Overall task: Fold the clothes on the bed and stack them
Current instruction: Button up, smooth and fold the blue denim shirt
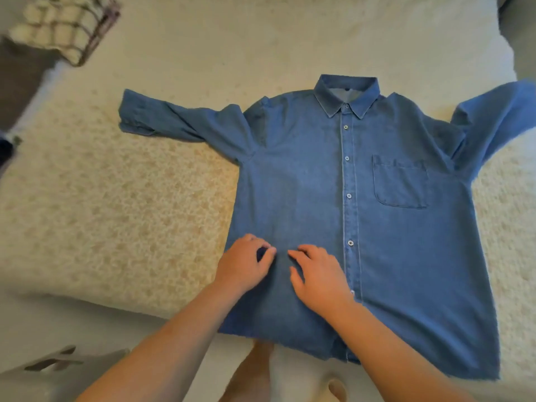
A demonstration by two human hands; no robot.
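- A blue denim shirt [362,227] lies spread flat on the bed [130,213], front side up and buttoned.
- Its long axis runs from the collar [346,95], which points away from the person, to the hem [319,352], which hangs a little over the near edge of the bed.
- The left sleeve of the picture [174,120] stretches out sideways toward the left, with its cuff turned back; the other sleeve [499,114] goes out to the right and up, and its end leaves the frame.
- A chest pocket [401,182] sits right of the button row [348,195].
- No brand, label or writing can be read on the shirt.
- The left hand [245,266] rests on the lower part of the shirt near its left side edge; its fingers [268,250] are curled and seem to pinch a small fold of cloth.
- The right hand [317,274] lies just beside it, palm down on the cloth left of the button row, with fingers [298,253] spread and loose, holding nothing.
- A wire basket [66,27] with pale round things stands at the far left corner, well apart from the shirt.
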